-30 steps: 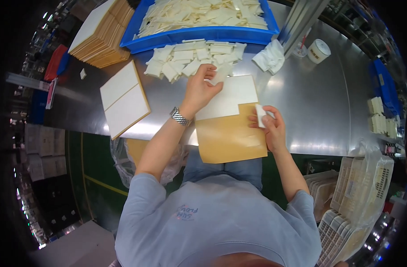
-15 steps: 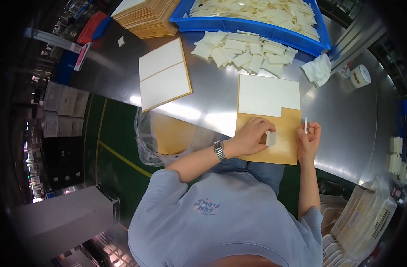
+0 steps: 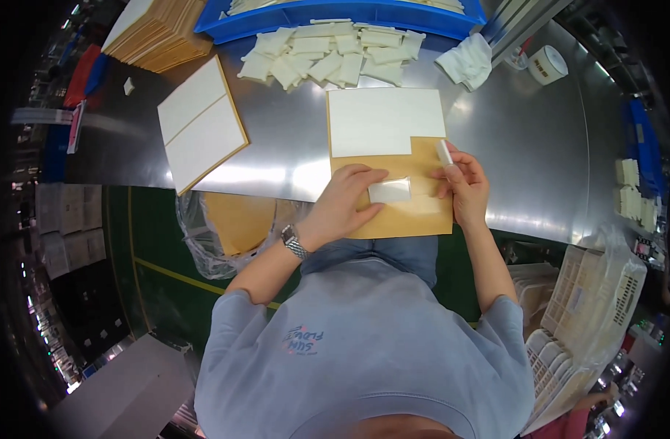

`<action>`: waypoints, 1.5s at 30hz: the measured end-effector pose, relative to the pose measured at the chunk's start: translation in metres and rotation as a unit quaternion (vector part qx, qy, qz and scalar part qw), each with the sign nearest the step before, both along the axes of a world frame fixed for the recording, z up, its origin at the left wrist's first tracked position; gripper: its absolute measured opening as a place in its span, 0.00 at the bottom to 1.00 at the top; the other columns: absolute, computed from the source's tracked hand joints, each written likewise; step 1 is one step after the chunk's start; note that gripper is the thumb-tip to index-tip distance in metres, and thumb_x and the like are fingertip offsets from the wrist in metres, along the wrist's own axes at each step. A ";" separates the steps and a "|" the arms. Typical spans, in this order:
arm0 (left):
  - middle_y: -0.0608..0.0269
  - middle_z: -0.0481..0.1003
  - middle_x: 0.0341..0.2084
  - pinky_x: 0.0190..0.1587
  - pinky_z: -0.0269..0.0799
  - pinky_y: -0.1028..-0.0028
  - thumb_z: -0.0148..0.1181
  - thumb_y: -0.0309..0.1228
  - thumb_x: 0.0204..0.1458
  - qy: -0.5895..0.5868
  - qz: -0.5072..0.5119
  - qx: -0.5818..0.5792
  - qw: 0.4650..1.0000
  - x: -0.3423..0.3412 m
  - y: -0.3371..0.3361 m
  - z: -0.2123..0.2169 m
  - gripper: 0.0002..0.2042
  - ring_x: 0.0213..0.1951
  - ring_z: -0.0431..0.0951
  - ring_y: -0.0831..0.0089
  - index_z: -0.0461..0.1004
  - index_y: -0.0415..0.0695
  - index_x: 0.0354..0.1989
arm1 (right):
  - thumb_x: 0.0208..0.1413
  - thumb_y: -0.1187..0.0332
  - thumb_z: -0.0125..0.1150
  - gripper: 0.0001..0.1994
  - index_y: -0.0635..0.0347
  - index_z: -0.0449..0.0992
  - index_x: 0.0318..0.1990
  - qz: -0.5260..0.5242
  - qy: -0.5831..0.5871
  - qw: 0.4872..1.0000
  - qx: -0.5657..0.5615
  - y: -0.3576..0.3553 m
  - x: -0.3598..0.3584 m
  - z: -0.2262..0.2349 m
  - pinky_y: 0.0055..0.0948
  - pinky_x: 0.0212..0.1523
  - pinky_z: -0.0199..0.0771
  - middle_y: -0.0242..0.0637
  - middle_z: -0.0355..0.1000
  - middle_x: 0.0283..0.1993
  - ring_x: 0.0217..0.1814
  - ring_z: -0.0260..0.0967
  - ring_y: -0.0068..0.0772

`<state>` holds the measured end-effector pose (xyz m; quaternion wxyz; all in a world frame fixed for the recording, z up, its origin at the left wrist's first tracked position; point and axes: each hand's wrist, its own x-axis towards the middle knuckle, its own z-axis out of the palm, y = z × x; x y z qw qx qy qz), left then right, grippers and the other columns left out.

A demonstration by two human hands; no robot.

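A tan sheet [image 3: 393, 228] lies at the table's front edge, and its far part is covered by a white layer [image 3: 375, 121] with a notch at the near right corner. Over the bare tan part, my left hand [image 3: 346, 201] has its thumb and fingers closed about the left end of a flat white rectangular piece [image 3: 390, 191], shiny on top. Whether that piece touches the sheet I cannot tell. My right hand [image 3: 468, 189], at the sheet's right edge, pinches a narrow white piece [image 3: 444, 152] that stands tilted up from the fingers.
Many loose white pieces [image 3: 335, 55] lie beyond the sheet, before a blue tray [image 3: 335, 16]. At left are a white-covered tan board [image 3: 203, 124] and a stack of boards [image 3: 159, 36]. A white cloth [image 3: 466, 62] and a white tub [image 3: 547, 66] stand at far right.
The white piece in my left hand has turned from on edge to face up. My right hand has come inward over the sheet's right edge. The whole view has shifted.
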<state>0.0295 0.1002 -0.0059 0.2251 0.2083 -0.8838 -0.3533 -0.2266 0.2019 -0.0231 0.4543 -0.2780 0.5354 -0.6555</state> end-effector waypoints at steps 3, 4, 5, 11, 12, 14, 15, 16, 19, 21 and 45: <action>0.55 0.73 0.55 0.61 0.69 0.62 0.72 0.28 0.45 -0.020 0.008 0.074 0.997 -0.004 -0.006 0.007 0.32 0.58 0.70 0.55 0.68 0.42 0.62 | 0.63 0.77 0.58 0.10 0.67 0.75 0.51 0.022 0.015 0.999 -0.017 0.003 0.003 0.001 0.22 0.32 0.80 0.46 0.70 0.60 0.45 0.79 0.33; 0.55 0.73 0.54 0.61 0.68 0.62 0.72 0.27 0.45 -0.007 -0.001 0.068 0.998 -0.006 -0.007 0.009 0.33 0.58 0.70 0.55 0.68 0.42 0.63 | 0.63 0.77 0.59 0.10 0.67 0.75 0.51 0.043 0.063 0.997 -0.021 0.004 0.006 0.003 0.23 0.34 0.81 0.46 0.69 0.60 0.46 0.79 0.33; 0.55 0.74 0.52 0.62 0.68 0.62 0.71 0.26 0.45 0.006 -0.009 0.063 0.998 -0.007 -0.008 0.008 0.33 0.59 0.70 0.55 0.67 0.41 0.63 | 0.63 0.78 0.59 0.11 0.67 0.75 0.51 0.064 0.111 0.992 -0.025 0.005 0.009 0.005 0.24 0.36 0.81 0.45 0.69 0.60 0.47 0.78 0.34; 0.54 0.74 0.49 0.62 0.69 0.63 0.68 0.25 0.45 0.012 -0.001 0.100 0.995 -0.004 -0.008 0.000 0.34 0.59 0.69 0.54 0.64 0.41 0.64 | 0.53 0.80 0.69 0.20 0.64 0.71 0.53 0.158 0.291 0.944 -0.009 0.008 0.027 0.012 0.35 0.58 0.76 0.40 0.72 0.55 0.58 0.72 0.36; 0.54 0.74 0.49 0.62 0.69 0.63 0.68 0.25 0.45 0.013 0.001 0.102 0.995 -0.004 -0.008 0.000 0.34 0.59 0.69 0.54 0.64 0.41 0.64 | 0.52 0.80 0.70 0.21 0.63 0.70 0.53 0.155 0.345 0.925 -0.035 0.004 0.030 0.019 0.35 0.57 0.76 0.41 0.72 0.53 0.58 0.73 0.37; 0.54 0.74 0.49 0.62 0.69 0.63 0.68 0.25 0.45 0.021 -0.003 0.103 0.994 -0.004 -0.008 -0.001 0.33 0.59 0.69 0.55 0.63 0.41 0.63 | 0.48 0.79 0.74 0.23 0.61 0.70 0.51 0.155 0.418 0.893 -0.064 0.000 0.034 0.019 0.35 0.56 0.77 0.42 0.72 0.51 0.56 0.73 0.40; 0.54 0.74 0.49 0.62 0.69 0.63 0.68 0.25 0.45 0.021 -0.001 0.105 0.994 -0.004 -0.009 -0.001 0.33 0.59 0.69 0.55 0.63 0.41 0.63 | 0.48 0.79 0.74 0.23 0.61 0.70 0.51 0.157 0.418 0.893 -0.063 -0.002 0.034 0.019 0.35 0.56 0.77 0.42 0.72 0.51 0.56 0.73 0.40; 0.54 0.74 0.49 0.62 0.69 0.63 0.68 0.25 0.45 0.020 -0.001 0.105 0.994 -0.004 -0.009 -0.001 0.33 0.59 0.69 0.55 0.63 0.41 0.63 | 0.48 0.79 0.74 0.24 0.61 0.70 0.52 0.164 0.446 0.877 -0.071 -0.003 0.035 0.018 0.35 0.56 0.77 0.42 0.72 0.51 0.56 0.72 0.40; 0.54 0.75 0.49 0.61 0.69 0.62 0.68 0.24 0.45 0.017 0.002 0.100 0.995 -0.005 -0.007 0.000 0.34 0.58 0.70 0.55 0.63 0.41 0.64 | 0.47 0.79 0.74 0.24 0.61 0.71 0.53 0.170 0.469 0.864 -0.072 -0.004 0.038 0.016 0.34 0.55 0.78 0.40 0.73 0.52 0.55 0.71 0.41; 0.53 0.75 0.49 0.61 0.69 0.62 0.68 0.23 0.45 0.017 0.004 0.096 0.995 -0.005 -0.007 0.001 0.34 0.58 0.71 0.55 0.63 0.41 0.64 | 0.47 0.78 0.74 0.25 0.61 0.72 0.53 0.169 0.464 0.867 -0.067 -0.004 0.038 0.016 0.34 0.54 0.78 0.40 0.73 0.52 0.55 0.70 0.41; 0.59 0.77 0.48 0.60 0.70 0.62 0.68 0.24 0.47 0.016 -0.007 0.111 0.994 -0.005 -0.010 0.002 0.35 0.58 0.71 0.56 0.62 0.44 0.66 | 0.44 0.73 0.77 0.27 0.58 0.76 0.55 0.161 0.513 0.842 -0.048 -0.004 0.039 0.012 0.34 0.54 0.70 0.33 0.79 0.50 0.54 0.70 0.39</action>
